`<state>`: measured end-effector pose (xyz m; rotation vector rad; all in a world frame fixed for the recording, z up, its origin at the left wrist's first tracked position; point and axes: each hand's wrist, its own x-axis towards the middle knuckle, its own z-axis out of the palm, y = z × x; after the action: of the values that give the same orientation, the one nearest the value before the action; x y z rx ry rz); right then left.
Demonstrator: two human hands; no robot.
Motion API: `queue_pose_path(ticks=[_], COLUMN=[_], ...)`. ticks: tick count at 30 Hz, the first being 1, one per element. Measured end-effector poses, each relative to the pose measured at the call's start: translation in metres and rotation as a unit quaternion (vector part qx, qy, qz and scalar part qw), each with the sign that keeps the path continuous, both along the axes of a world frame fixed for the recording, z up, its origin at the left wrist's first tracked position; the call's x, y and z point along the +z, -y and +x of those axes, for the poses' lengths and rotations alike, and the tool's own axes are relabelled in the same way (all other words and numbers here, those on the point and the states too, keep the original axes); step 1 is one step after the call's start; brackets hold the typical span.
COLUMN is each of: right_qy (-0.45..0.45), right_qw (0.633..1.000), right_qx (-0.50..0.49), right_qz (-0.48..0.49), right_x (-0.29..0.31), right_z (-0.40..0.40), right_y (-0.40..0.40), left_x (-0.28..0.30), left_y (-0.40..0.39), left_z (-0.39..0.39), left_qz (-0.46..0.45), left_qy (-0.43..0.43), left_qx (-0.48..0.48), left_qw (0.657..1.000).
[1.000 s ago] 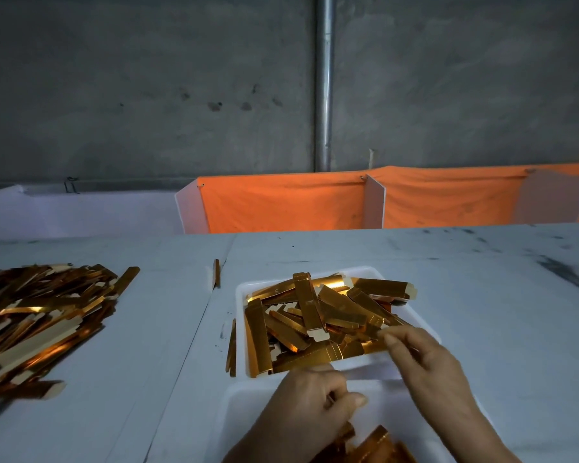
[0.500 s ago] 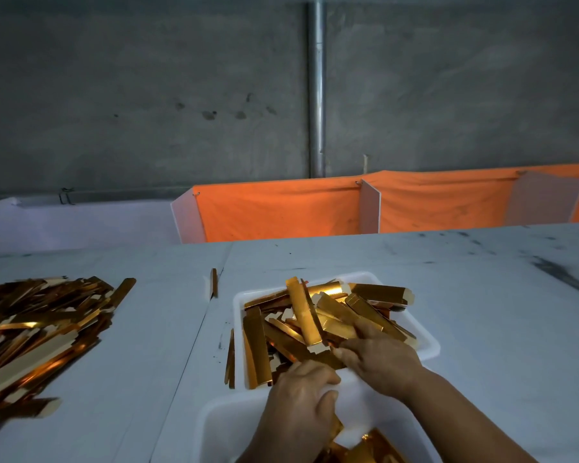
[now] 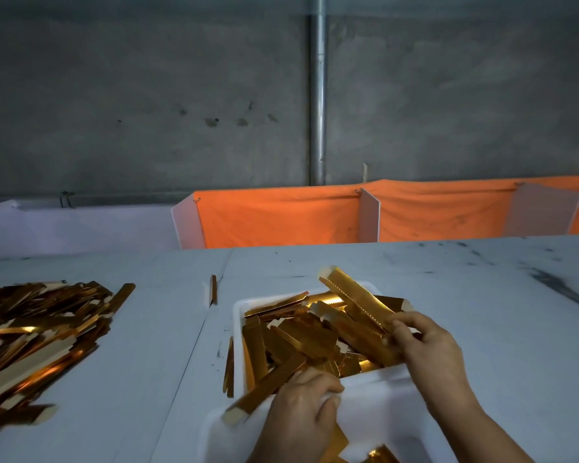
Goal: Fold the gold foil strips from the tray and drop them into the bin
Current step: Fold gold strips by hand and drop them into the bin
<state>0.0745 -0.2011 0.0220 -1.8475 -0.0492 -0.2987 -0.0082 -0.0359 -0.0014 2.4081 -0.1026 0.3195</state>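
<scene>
A white tray (image 3: 238,312) in the middle of the table holds several gold foil strips (image 3: 301,339). My right hand (image 3: 425,345) pinches the near end of one long strip (image 3: 355,297), which slants up and back over the tray. My left hand (image 3: 301,416) grips another strip (image 3: 264,389) that juts out to the lower left over the rim of a white bin (image 3: 381,396), which stands just in front of the tray. More gold pieces (image 3: 381,454) lie in the bin's bottom.
A large heap of gold strips (image 3: 37,335) covers the table's left side. Single strips lie beside the tray (image 3: 228,365) and in the table seam (image 3: 213,289). Orange cloth dividers (image 3: 281,217) stand behind the table, before a grey wall with a pipe (image 3: 316,95).
My right hand has drawn a long strip up out of the tray pile. My left hand now holds a strip that sticks out to the lower left.
</scene>
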Motion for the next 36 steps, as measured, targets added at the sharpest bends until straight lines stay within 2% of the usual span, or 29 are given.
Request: queue_pose_path(ticks=[2,3,5,6,9,10,12,16,19,20,22,24,30,32,36], right_qy=[-0.068,-0.109,-0.208,-0.260,-0.338,-0.344,-0.344,-0.330,-0.247,-0.207,-0.132,-0.078,-0.025,-0.010,0.023], right_qw=[0.992,0.982,0.942,0.913,0.852,0.844,0.853,0.879,0.924,0.940,0.963,0.965,0.970,0.974,0.982], right_qx=[0.040,0.072,0.152,0.194,0.287,0.301,0.306,0.322,0.293,0.271,0.230,0.235,0.225,0.206,0.175], right_qz=[0.099,0.140,0.216,0.247,0.277,0.280,0.247,0.122,0.001,-0.006,0.039,0.088,0.086,0.089,0.061], right_x=[0.010,0.015,0.023,0.025,0.021,0.018,0.013,0.019,0.019,0.019,0.020,0.024,0.021,0.018,0.015], right_z=[-0.010,-0.015,-0.026,-0.032,-0.047,-0.051,-0.053,-0.047,-0.042,-0.041,-0.042,-0.046,-0.050,-0.048,-0.051], right_y=[0.004,0.005,0.006,0.006,0.003,0.001,-0.001,-0.001,0.004,0.005,0.005,0.003,-0.001,0.000,-0.001], left_x=[0.002,0.004,0.006,0.005,0.008,0.008,0.007,0.006,0.008,0.010,0.015,0.022,0.024,0.021,0.017], left_y=[-0.001,-0.002,-0.006,-0.009,-0.013,-0.012,-0.013,-0.010,-0.010,-0.010,-0.007,0.000,0.013,0.014,0.014], left_z=[-0.002,-0.003,-0.004,-0.004,-0.003,-0.003,-0.001,0.001,-0.001,-0.002,-0.004,-0.007,-0.007,-0.005,-0.005], left_qz=[-0.084,-0.162,-0.335,-0.388,-0.451,-0.460,-0.476,-0.468,-0.455,-0.437,-0.378,-0.305,-0.181,-0.132,0.002], left_qy=[-0.011,-0.023,-0.049,-0.048,-0.008,0.003,0.005,0.013,-0.025,-0.049,-0.099,-0.130,-0.173,-0.141,-0.022], left_qx=[0.031,0.032,-0.020,-0.050,-0.110,-0.115,-0.119,-0.115,-0.087,-0.088,-0.104,-0.112,-0.056,-0.024,0.036], left_qw=[0.996,0.986,0.941,0.919,0.886,0.880,0.871,0.876,0.886,0.894,0.915,0.937,0.967,0.981,0.999])
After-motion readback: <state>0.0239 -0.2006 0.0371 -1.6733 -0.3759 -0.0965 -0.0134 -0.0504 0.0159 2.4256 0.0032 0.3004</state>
